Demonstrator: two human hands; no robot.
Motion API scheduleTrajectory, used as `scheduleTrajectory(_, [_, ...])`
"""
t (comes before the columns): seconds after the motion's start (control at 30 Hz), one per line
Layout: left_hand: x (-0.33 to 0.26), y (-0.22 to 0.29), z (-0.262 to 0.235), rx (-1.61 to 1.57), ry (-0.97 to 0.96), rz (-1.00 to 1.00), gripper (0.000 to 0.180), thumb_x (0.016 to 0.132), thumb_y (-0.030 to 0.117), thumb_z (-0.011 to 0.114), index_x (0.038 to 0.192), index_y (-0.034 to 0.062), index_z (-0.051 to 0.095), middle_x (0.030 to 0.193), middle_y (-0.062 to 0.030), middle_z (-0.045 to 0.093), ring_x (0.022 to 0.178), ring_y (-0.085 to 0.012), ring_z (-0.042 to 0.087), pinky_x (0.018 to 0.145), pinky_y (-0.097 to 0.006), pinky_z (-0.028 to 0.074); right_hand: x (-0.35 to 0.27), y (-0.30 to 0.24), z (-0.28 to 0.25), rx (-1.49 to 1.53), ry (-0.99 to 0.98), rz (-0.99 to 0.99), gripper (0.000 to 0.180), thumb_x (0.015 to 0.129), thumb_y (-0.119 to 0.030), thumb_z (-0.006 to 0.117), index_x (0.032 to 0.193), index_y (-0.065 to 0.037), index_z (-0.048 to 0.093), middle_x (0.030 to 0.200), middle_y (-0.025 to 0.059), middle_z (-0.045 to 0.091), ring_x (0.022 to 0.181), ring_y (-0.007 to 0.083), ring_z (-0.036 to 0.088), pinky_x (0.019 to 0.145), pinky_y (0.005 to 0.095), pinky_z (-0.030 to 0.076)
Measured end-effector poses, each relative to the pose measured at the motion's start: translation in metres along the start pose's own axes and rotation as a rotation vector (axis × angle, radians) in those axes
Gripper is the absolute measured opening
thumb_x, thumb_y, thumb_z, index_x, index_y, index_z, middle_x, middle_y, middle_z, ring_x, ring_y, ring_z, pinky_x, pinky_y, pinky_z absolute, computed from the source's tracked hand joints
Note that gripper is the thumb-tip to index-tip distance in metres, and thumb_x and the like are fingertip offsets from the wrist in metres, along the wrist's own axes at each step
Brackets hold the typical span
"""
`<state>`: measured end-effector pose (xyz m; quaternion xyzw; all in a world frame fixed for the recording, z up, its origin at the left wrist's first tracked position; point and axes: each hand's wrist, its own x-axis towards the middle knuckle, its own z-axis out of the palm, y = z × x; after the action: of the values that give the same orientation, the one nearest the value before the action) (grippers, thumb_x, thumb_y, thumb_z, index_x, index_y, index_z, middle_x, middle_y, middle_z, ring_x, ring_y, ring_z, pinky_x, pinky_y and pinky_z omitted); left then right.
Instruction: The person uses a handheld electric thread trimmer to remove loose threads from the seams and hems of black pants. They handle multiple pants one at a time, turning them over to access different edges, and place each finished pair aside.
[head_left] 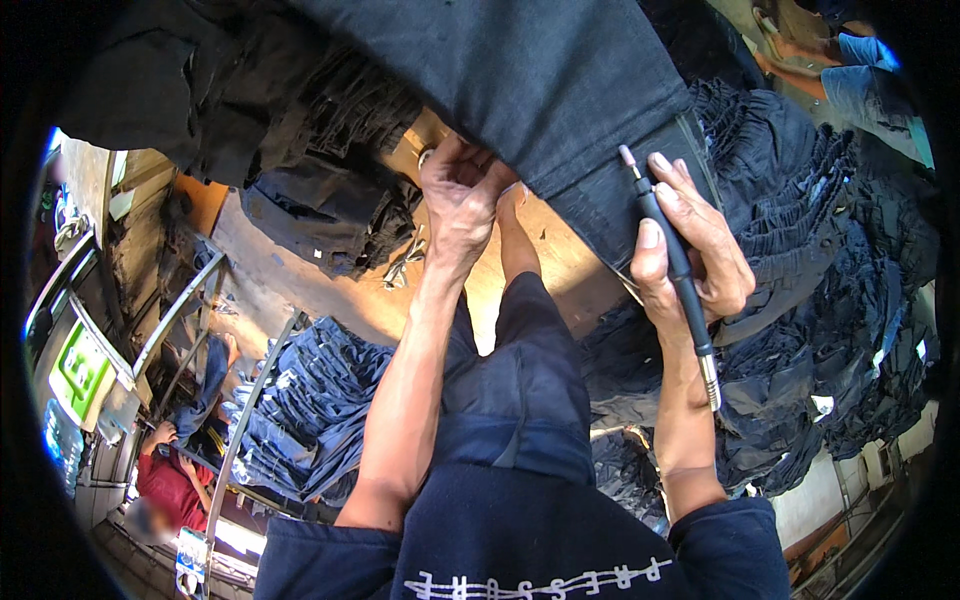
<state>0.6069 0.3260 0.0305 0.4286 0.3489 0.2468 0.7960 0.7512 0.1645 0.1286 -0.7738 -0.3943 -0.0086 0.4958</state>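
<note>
A dark denim trouser leg [560,90] hangs stretched across the upper middle of the view. My left hand [458,195] grips its lower left edge with the fingers curled around the fabric. My right hand [690,250] holds a slim black pen-shaped rotary tool [672,255] like a pencil. The tool's metal tip [627,155] touches the denim near the hem, and its metal rear end points down past my wrist.
Stacks of dark folded jeans [830,300] pile up at the right. Lighter blue jeans [310,410] lie on a metal rack at lower left, and a dark heap [330,215] sits on the wooden floor. A seated person in red [170,480] is at lower left; another person [860,70] at top right.
</note>
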Motion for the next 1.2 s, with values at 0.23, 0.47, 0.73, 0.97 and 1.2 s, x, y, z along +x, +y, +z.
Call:
scheduleTrajectory(0.23, [-0.0004, 0.0035, 0.0001, 0.077, -0.001, -0.044, 0.034, 0.092, -0.019, 0.072, 0.125, -0.0096, 0.069, 0.125, -0.0179, 0.078, 0.115, -0.0251, 0.077, 0.104, -0.036, 0.062, 0.0002, -0.0003, 0.0018, -0.021, 0.050, 0.041, 0.025, 0.084, -0.001, 0.079, 0.107, 0.009, 0.080, 0.103, 0.0246, 0.082, 0.110, 0.0422, 0.081, 0.105, 0.0560, 0.063])
scheduleTrajectory(0.47, [-0.0001, 0.0024, -0.0010, 0.074, -0.007, -0.052, 0.032, 0.093, -0.016, 0.075, 0.124, -0.0094, 0.069, 0.123, -0.0176, 0.079, 0.114, -0.0243, 0.077, 0.104, -0.036, 0.063, 0.0003, -0.0035, -0.0028, -0.076, 0.031, 0.091, 0.027, 0.087, 0.001, 0.078, 0.113, 0.009, 0.078, 0.112, 0.0260, 0.081, 0.113, 0.0409, 0.080, 0.108, 0.0545, 0.061])
scheduleTrajectory(0.73, [-0.0002, 0.0018, -0.0024, 0.091, 0.000, -0.046, 0.031, 0.092, -0.014, 0.076, 0.122, -0.0092, 0.070, 0.121, -0.0169, 0.080, 0.111, -0.0239, 0.078, 0.102, -0.035, 0.063, 0.0011, -0.0030, -0.0027, -0.127, 0.054, 0.123, 0.027, 0.089, -0.001, 0.080, 0.114, 0.007, 0.077, 0.117, 0.0282, 0.081, 0.116, 0.0389, 0.080, 0.109, 0.0494, 0.061])
scheduleTrajectory(0.97, [0.0001, -0.0004, -0.0029, 0.046, -0.011, -0.036, 0.035, 0.092, -0.015, 0.077, 0.125, -0.0081, 0.070, 0.123, -0.0166, 0.079, 0.113, -0.0240, 0.077, 0.104, -0.036, 0.062, 0.0015, -0.0035, -0.0033, -0.092, 0.026, 0.086, 0.028, 0.087, -0.001, 0.080, 0.114, 0.008, 0.078, 0.112, 0.0270, 0.081, 0.114, 0.0402, 0.080, 0.108, 0.0526, 0.061])
scheduleTrajectory(1.2, [-0.0001, -0.0050, -0.0024, -0.051, -0.045, 0.027, 0.035, 0.093, -0.017, 0.075, 0.127, -0.0089, 0.068, 0.125, -0.0176, 0.078, 0.118, -0.0246, 0.076, 0.106, -0.036, 0.062, -0.0016, -0.0041, -0.0021, -0.006, -0.035, 0.044, 0.025, 0.091, -0.001, 0.075, 0.115, 0.008, 0.076, 0.114, 0.0309, 0.080, 0.119, 0.0430, 0.077, 0.112, 0.0580, 0.057])
